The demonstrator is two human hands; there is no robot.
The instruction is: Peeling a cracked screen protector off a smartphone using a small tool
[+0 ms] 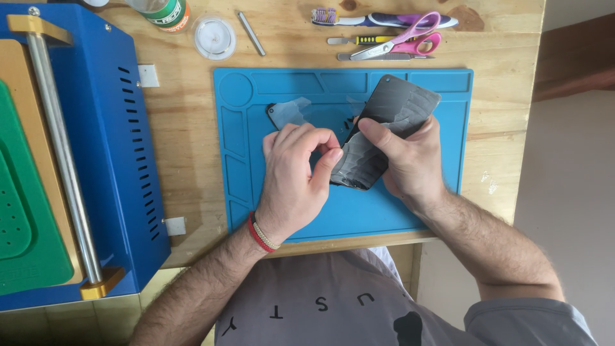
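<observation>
Meanwhile, the right hand (410, 163) grips a cracked dark phone screen (384, 131) while left hand (295, 179) fingers pinch its edge.

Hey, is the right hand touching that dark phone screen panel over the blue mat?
Touching. The head view shows the right hand gripping the dark panel, thumb pressed across its face.

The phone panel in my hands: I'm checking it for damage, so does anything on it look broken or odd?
Yes. The dark phone panel gripped by the right hand shows cracked, wrinkled lines across its surface. The left hand pinches at its lower edge over the blue mat.
</observation>
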